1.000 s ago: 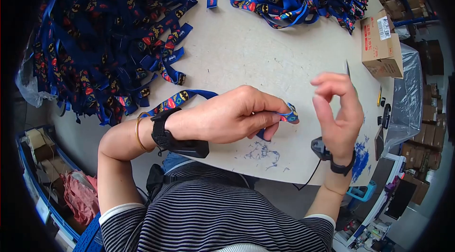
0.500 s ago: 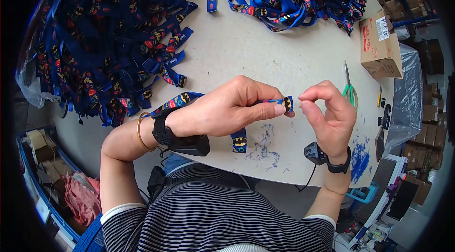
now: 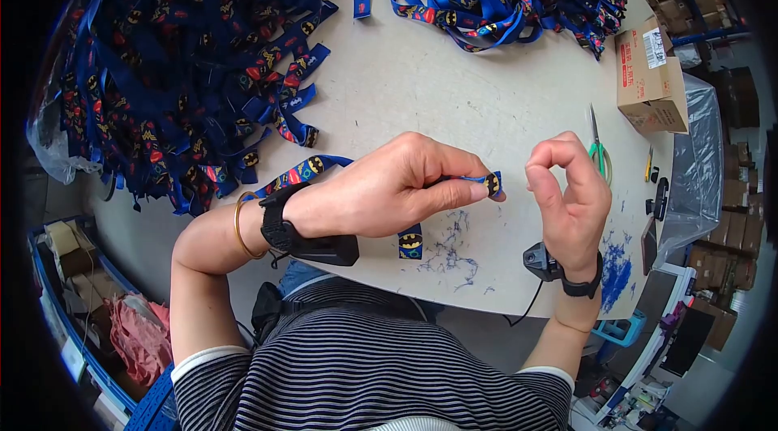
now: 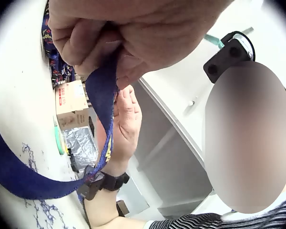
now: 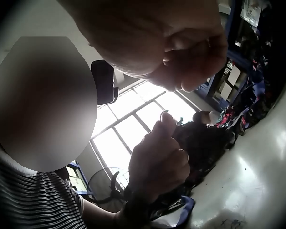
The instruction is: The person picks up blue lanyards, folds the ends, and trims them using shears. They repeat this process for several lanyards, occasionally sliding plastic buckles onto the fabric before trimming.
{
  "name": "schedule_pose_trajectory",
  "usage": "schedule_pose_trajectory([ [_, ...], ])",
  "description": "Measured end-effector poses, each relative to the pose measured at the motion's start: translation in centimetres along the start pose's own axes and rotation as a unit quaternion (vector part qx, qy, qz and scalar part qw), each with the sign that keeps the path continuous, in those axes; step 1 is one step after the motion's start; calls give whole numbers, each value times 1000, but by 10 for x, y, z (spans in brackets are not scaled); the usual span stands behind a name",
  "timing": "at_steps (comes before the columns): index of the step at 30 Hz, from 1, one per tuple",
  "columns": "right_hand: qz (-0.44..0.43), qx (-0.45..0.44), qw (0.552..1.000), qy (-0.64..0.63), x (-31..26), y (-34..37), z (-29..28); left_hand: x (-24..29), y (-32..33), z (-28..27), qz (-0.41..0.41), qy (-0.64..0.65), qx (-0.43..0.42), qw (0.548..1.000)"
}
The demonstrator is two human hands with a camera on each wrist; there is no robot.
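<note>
Clearly, left fingers (image 3: 463,191) pinch a Batman strap (image 3: 493,184); right fingers (image 3: 566,153) curl closed; a carton (image 3: 658,89) bears red Chinese lettering (image 3: 626,77).

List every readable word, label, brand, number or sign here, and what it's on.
No words or numbers are reliably readable.
Strap in the left hand: a bat emblem, no legible lettering.
Cardboard box: red characters, too small to read surely.
White label on that box: too small to read.

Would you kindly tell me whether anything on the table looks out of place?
Yes: loose blue thread scraps litter the pale, smooth table near the person, with a denser blue patch by its right corner, resembling unswept waste.
</note>
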State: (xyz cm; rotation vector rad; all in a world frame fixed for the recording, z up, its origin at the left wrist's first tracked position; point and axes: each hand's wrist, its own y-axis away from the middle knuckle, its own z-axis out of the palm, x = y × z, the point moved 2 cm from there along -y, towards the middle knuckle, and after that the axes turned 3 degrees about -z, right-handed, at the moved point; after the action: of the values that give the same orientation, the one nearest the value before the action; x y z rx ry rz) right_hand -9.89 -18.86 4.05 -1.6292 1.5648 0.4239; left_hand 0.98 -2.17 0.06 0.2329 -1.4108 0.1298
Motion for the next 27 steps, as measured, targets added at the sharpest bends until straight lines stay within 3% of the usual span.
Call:
schedule_pose_trajectory([
  [5,-124,-25,984,123,-15,-3,2,-2,-1,-2,-2,-8,5,1000],
  [14,-122,-21,978,168,-19,1,10,-3,0,-1,40,-111,28,993],
  [20,13,-31,998,48,-15,2,11,-1,1,0,56,-150,41,986],
  [26,-109,-46,972,204,-20,2,12,-4,1,0,85,-178,55,979],
  [27,-91,-42,975,198,-19,2,11,-3,1,0,74,-177,53,980],
])
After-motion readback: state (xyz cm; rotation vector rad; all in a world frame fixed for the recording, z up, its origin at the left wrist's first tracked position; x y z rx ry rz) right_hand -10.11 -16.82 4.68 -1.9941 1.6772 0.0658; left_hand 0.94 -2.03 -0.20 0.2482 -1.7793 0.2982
